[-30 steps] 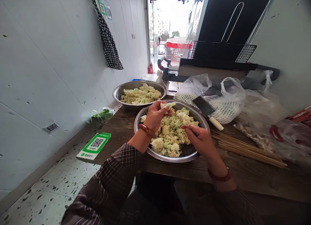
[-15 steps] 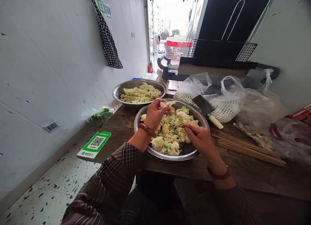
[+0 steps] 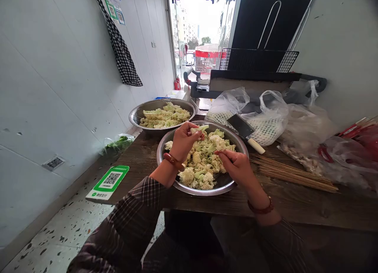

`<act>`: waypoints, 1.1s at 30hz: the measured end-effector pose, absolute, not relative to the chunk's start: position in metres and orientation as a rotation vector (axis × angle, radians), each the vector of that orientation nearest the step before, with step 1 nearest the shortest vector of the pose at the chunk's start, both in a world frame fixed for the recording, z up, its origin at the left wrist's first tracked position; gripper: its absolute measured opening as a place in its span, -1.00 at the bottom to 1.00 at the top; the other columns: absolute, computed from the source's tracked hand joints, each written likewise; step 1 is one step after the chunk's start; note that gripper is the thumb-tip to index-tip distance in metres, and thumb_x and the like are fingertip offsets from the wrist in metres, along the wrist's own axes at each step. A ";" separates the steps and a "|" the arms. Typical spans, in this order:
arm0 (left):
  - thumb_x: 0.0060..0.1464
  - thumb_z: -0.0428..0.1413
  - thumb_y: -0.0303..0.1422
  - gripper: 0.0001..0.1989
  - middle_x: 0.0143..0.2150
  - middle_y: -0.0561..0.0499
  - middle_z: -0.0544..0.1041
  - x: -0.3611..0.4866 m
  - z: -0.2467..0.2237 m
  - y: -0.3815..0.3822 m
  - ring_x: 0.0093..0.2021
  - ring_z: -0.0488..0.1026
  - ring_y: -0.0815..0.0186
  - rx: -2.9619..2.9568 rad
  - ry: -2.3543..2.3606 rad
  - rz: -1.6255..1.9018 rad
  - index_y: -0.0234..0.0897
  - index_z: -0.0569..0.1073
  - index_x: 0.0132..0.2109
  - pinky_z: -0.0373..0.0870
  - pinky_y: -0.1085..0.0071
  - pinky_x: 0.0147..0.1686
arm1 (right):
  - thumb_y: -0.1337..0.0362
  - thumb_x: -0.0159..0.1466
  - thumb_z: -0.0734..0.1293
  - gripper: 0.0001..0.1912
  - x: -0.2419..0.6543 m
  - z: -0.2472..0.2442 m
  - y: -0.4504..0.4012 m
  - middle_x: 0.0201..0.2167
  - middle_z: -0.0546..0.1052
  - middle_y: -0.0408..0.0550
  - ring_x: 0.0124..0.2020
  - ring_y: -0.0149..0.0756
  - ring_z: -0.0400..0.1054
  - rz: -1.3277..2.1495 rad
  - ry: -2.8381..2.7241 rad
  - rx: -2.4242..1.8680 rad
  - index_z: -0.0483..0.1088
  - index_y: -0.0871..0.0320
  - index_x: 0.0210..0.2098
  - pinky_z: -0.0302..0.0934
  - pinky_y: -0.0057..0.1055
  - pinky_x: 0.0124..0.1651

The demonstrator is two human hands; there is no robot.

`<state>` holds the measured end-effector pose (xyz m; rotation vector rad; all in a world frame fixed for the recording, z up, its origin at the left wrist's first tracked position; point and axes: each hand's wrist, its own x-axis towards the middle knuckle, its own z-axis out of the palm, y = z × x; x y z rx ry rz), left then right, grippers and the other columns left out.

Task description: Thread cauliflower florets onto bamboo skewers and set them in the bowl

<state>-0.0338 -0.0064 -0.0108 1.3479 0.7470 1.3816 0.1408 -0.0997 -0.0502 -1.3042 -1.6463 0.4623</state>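
My left hand (image 3: 183,141) is closed around a pale cauliflower floret (image 3: 199,129), its stem pointing right, above the far part of a metal bowl (image 3: 161,152). My right hand (image 3: 236,165) is over the bowl's right side, thumb and fingertips pinched together. Whatever the pinch holds is too thin or hidden to make out. Just beyond those fingertips shows a larger cauliflower piece (image 3: 217,142). Many cut cauliflower florets (image 3: 197,158) fill the bowl beneath both hands.
A second metal bowl (image 3: 134,117) of cauliflower stands behind left. Right of the near bowl lie a cleaver (image 3: 240,125) with a pale handle, thin wooden skewers (image 3: 295,174) and plastic bags (image 3: 270,121). A green QR-code card (image 3: 110,180) lies at the table's left corner.
The view has turned slightly to the right, so the scene sits further left. Both hands keep nearly the same pose over the bowl, the left still holding the floret.
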 end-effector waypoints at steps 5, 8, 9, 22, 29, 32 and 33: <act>-0.10 0.35 -0.33 -0.73 -0.49 0.10 0.53 -0.035 -0.011 -0.006 -0.45 0.52 0.36 1.365 0.743 1.365 -0.26 0.42 -0.31 0.46 0.39 -0.30 | 0.06 0.38 0.22 -0.58 0.141 -0.052 -0.099 -0.62 0.39 -0.15 -0.50 -0.34 0.29 0.441 -1.648 -1.303 0.47 0.15 -0.49 0.10 -0.41 -0.39; -0.11 0.36 -0.32 -0.73 -0.47 0.08 0.55 -0.035 -0.013 -0.005 -0.44 0.52 0.36 1.375 0.748 1.356 -0.25 0.43 -0.31 0.46 0.40 -0.32 | 0.08 0.37 0.23 -0.59 0.140 -0.053 -0.099 -0.62 0.40 -0.15 -0.50 -0.34 0.29 0.433 -1.638 -1.300 0.49 0.15 -0.49 0.11 -0.41 -0.40; -0.11 0.36 -0.32 -0.73 -0.47 0.08 0.56 -0.035 -0.013 -0.005 -0.44 0.53 0.35 1.375 0.744 1.350 -0.25 0.43 -0.30 0.47 0.40 -0.32 | 0.08 0.36 0.23 -0.60 0.140 -0.052 -0.099 -0.62 0.41 -0.16 -0.51 -0.34 0.29 0.434 -1.636 -1.296 0.50 0.15 -0.47 0.12 -0.42 -0.40; -0.10 0.35 -0.30 -0.73 -0.47 0.06 0.56 -0.031 -0.020 -0.004 -0.42 0.54 0.33 1.422 0.727 1.292 -0.27 0.44 -0.30 0.46 0.39 -0.32 | 0.09 0.34 0.24 -0.64 0.141 -0.051 -0.099 -0.65 0.38 -0.17 -0.54 -0.32 0.27 0.494 -1.567 -1.312 0.59 0.17 -0.28 0.13 -0.42 -0.46; -0.12 0.34 -0.37 -0.79 -0.44 0.07 0.52 -0.023 -0.020 -0.012 -0.41 0.49 0.35 1.524 0.744 1.195 -0.25 0.48 -0.33 0.37 0.46 -0.41 | 0.03 0.34 0.24 -0.61 0.143 -0.057 -0.095 -0.70 0.29 -0.22 -0.61 -0.38 0.16 0.601 -1.477 -1.285 0.58 0.18 -0.25 0.05 -0.45 -0.54; -0.08 0.31 -0.37 -0.82 -0.45 0.09 0.48 -0.022 -0.021 -0.014 -0.47 0.40 0.41 1.562 0.773 1.195 -0.26 0.47 -0.33 0.31 0.49 -0.44 | 0.01 0.34 0.25 -0.60 0.145 -0.061 -0.094 -0.70 0.26 -0.24 -0.63 -0.41 0.10 0.660 -1.449 -1.266 0.56 0.20 -0.25 0.01 -0.46 -0.56; -0.07 0.31 -0.37 -0.83 -0.48 0.11 0.45 -0.022 -0.021 -0.015 -0.50 0.35 0.44 1.585 0.792 1.201 -0.27 0.47 -0.33 0.27 0.50 -0.47 | 0.00 0.33 0.26 -0.60 0.146 -0.062 -0.093 -0.70 0.25 -0.25 -0.63 -0.42 0.09 0.680 -1.440 -1.257 0.56 0.21 -0.26 0.00 -0.46 -0.56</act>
